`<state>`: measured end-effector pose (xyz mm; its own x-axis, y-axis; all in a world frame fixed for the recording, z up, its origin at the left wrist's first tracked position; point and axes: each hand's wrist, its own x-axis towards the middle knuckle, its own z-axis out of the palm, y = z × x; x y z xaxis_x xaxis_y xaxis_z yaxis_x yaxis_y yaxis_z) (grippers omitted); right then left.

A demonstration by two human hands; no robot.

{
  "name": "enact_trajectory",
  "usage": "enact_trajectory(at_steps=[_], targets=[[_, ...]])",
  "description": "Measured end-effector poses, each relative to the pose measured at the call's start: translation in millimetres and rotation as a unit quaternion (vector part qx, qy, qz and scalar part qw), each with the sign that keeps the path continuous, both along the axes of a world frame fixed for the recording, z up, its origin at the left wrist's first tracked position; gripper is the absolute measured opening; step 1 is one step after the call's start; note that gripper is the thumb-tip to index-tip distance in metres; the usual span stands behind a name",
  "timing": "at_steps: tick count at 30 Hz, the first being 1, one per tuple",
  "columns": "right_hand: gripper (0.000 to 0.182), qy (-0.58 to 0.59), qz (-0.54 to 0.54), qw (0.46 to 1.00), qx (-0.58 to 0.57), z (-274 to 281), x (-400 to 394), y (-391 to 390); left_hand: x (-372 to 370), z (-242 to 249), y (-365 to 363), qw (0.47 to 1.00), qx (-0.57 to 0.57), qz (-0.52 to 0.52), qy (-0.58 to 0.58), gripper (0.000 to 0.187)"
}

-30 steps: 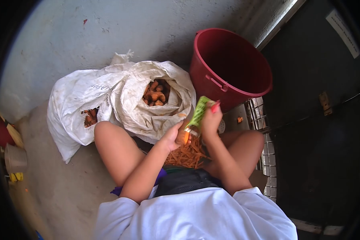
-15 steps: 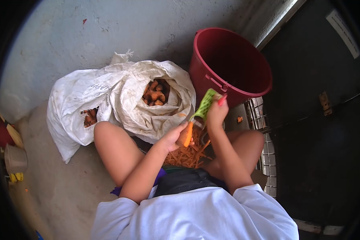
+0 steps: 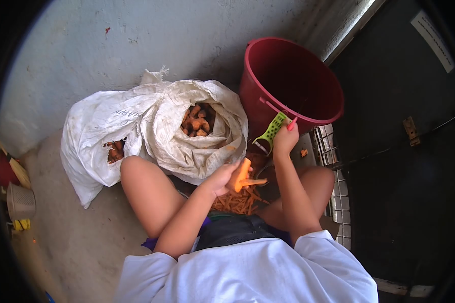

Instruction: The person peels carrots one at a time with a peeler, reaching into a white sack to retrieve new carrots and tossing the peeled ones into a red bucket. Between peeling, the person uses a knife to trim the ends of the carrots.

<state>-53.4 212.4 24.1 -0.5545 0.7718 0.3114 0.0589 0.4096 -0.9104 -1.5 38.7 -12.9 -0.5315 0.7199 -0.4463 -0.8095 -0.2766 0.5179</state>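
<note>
My left hand (image 3: 221, 180) is closed around a peeled, bright orange root that looks like a carrot (image 3: 241, 173). A strip of peel (image 3: 254, 182) sticks out to the right from its lower side. In my right hand (image 3: 285, 139) is a peeler (image 3: 273, 130) with a green perforated body, a metal blade at its lower end and a red part by my fingers. The blade is apart from the carrot, up and to its right. Below my hands, between my legs, lies a heap of orange peelings (image 3: 233, 203); what holds them is mostly hidden.
A white woven sack (image 3: 159, 113) of unpeeled brownish-orange roots (image 3: 197, 121) leans by the wall, with a torn hole at its left. A large red tub (image 3: 255, 86) stands beyond my right hand. A dark door panel (image 3: 404, 177) is at right, a small basket (image 3: 21, 201) at far left.
My right hand has moved the peeler up and right, away from the carrot. The carrot is turned in my left hand, and a peel strip now sticks out from it.
</note>
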Motion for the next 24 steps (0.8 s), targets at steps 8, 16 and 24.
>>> enact_trajectory(at_steps=[8, 16, 24], targets=[[0.018, -0.034, 0.172, 0.979, -0.104, -14.3, 51.0, -71.3, -2.9, -4.1, 5.3, 0.984, 0.089, 0.112, -0.106, 0.031], [0.02, 0.02, -0.028, 0.999, -0.023, -19.6, 0.3, 2.8, 12.7, 23.8, 0.3, 0.999, 0.002, -0.038, -0.034, 0.033], [0.019, 0.025, 0.206, 0.967, -0.147, -0.7, 48.8, -67.3, -5.1, -4.1, 6.5, 0.985, 0.103, 0.074, -0.115, 0.03]])
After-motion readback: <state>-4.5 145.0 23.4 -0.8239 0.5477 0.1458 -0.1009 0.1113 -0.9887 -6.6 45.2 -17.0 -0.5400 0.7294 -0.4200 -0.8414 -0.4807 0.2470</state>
